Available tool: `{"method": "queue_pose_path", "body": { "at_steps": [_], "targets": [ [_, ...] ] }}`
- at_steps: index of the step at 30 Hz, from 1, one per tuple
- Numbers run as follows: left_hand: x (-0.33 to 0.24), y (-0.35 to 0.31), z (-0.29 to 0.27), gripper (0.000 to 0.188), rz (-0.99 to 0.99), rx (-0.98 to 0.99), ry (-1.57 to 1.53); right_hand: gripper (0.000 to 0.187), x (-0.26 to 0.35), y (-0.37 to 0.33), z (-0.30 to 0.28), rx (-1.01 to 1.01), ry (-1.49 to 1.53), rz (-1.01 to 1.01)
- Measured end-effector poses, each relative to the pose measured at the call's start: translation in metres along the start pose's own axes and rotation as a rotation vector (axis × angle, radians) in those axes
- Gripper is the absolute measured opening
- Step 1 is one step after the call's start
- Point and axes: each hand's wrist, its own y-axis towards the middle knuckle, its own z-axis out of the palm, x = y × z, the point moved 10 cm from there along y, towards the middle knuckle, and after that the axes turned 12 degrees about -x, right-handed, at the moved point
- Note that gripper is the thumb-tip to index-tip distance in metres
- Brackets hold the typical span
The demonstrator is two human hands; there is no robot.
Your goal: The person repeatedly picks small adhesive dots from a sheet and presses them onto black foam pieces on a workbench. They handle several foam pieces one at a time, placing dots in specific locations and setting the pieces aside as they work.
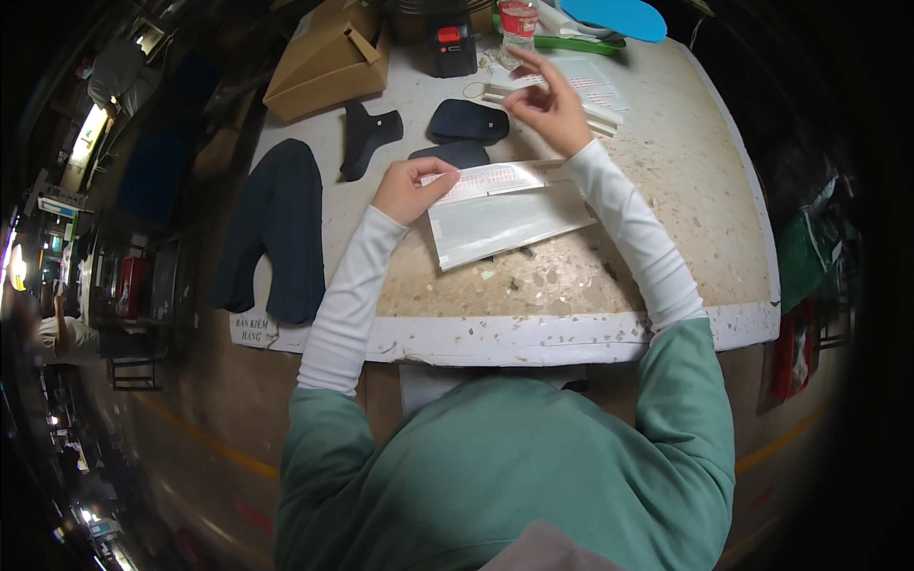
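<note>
My left hand (414, 189) pinches the left end of a white sheet of small labels (512, 228), its upper strip covered in red print. The sheet hangs over the table, its lower part blank. Raised above the sheet's right end, my right hand (550, 107) has its index finger stretched out and its thumb apart; I see nothing held in it. Just beyond the sheet lie a dark rounded pad (466, 122) and another dark pad (449, 154), partly covered by the sheet. A dark forked piece (367, 138) lies left of them. The forked piece and the farther pad each bear a small white square.
A large dark two-legged piece (276, 228) lies at the table's left edge. Farther back stand a cardboard box (328, 62), a black-and-red battery-like block (454, 51) and a bottle with a red label (517, 24). White strips (600, 121) lie behind my right hand. Flakes litter the worn tabletop (695, 238).
</note>
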Motion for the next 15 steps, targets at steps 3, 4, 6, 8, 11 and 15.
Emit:
{"method": "queue_pose_path", "body": {
  "at_steps": [3,4,6,8,11,15],
  "targets": [
    [-0.002,0.0,0.003,0.017,0.019,-0.002,0.005,0.084,-0.011,0.02,-0.039,-0.004,-0.611,-0.316],
    [-0.002,0.0,0.004,0.017,0.009,-0.001,-0.001,0.088,-0.019,0.021,-0.047,-0.009,-0.794,-0.378],
    [-0.002,-0.001,0.005,0.018,-0.005,0.0,0.002,0.095,-0.043,0.024,-0.061,0.024,-0.842,-0.297],
    [-0.004,-0.001,0.005,0.017,0.004,0.001,0.007,0.094,-0.059,0.028,-0.075,0.022,-0.85,-0.183],
    [-0.003,-0.002,0.005,0.016,-0.016,-0.002,0.009,0.094,-0.05,0.038,-0.087,0.057,-0.54,-0.134],
    [0.0,-0.002,0.004,0.017,-0.025,-0.016,-0.009,0.095,-0.036,0.044,-0.099,0.029,-0.485,-0.112]
  ]
}}
